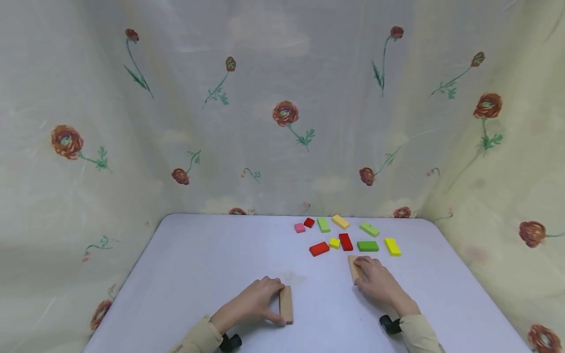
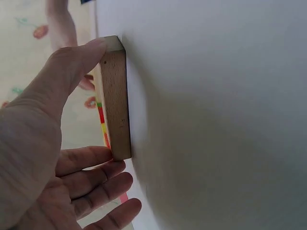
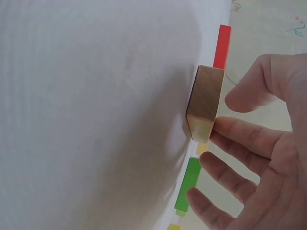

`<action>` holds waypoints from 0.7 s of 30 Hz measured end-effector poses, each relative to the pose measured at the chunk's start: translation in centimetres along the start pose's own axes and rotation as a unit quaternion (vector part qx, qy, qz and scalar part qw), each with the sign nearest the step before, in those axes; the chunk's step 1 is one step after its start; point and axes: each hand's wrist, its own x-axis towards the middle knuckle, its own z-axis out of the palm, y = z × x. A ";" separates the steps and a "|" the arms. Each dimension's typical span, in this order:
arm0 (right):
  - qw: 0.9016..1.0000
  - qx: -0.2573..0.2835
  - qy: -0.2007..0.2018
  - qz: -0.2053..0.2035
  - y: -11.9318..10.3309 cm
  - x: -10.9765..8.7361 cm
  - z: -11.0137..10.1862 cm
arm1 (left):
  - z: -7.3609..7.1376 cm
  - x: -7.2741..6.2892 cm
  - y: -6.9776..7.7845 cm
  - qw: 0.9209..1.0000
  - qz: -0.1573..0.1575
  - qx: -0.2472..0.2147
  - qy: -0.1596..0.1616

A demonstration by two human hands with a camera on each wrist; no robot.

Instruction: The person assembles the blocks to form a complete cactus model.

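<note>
On the near part of the table: a plain left wooden block point(image 1: 286, 305) lies with its length running away from the person, on the inner side of the left hand point(image 1: 258, 301).
Left grip: grasping that block end to end, the thumb at its near end and the forefinger at its far end; the palm stands clear of its long side, and the other fingers spread past the far end.
Right wooden block point(image 1: 353, 269): farther off on the table point(image 1: 198, 274), its far end under the right hand's fingertips and its outer side partly hidden by the hand.
Right grip: not closed; the forefinger of the right hand point(image 1: 380, 282) touches the block's edge, while the thumb stands just beside it with a thin gap, seen from the right wrist.
Coloured blocks: scattered beyond the right hand, among them a red block point(image 1: 319, 249), a green block point(image 1: 368, 246), a yellow block point(image 1: 392, 247) and a pink block point(image 1: 299, 228).
Flowered cloth point(image 1: 260, 152): hanging behind the table.
</note>
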 end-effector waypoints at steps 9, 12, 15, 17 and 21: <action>1.000 -0.013 0.010 -0.009 0.0 -0.1 -0.2 | 0.4 -2.6 1.9 0.998 0.049 0.031 0.006; 1.000 -0.008 0.006 -0.009 0.2 -0.1 -0.1 | 0.5 -3.0 2.2 0.997 0.058 0.040 0.008; 1.000 -0.006 0.004 -0.011 0.3 -0.1 0.1 | 0.5 -3.3 2.4 0.998 0.051 0.038 0.000; 1.000 -0.007 0.004 -0.011 0.3 0.0 0.2 | 0.5 -3.4 2.5 0.999 0.041 0.031 -0.009; 1.000 -0.008 0.006 -0.010 0.3 0.0 0.4 | 0.5 -3.5 2.6 0.999 0.032 0.026 -0.010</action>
